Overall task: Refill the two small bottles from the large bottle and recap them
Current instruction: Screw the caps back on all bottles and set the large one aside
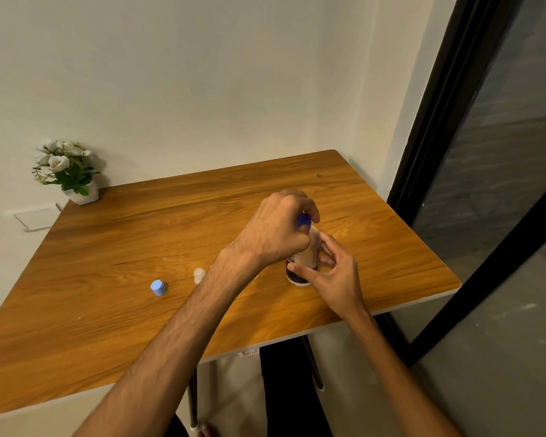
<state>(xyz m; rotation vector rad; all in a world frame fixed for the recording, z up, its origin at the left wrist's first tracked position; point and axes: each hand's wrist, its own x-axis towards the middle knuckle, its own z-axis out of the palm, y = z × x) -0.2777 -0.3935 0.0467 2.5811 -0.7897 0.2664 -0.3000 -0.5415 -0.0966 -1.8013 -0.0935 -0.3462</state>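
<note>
Wood-grain table (108,310) with a little pot of white flowers (67,171) parked at the far left corner against the wall. Moving right, there's a light blue cap (158,287) sitting by itself, then a small clear bottle (199,275) standing open, no cap on it. Can't really see a second small bottle, the left forearm covers that spot. Then the left hand (275,231), fingers curled over the dark blue cap (304,221) on top of the large bottle (301,266), which stands upright on the table right of centre. The right hand (331,272) steadies the bottle low down, thumb and fingers wrapped loosely round its base. So I'd say this is the step of working the big bottle's cap, can't tell if it's coming off or going on. If the small one hasn't been filled yet, next up is a careful tilt over that tiny neck, easy to spill.
</note>
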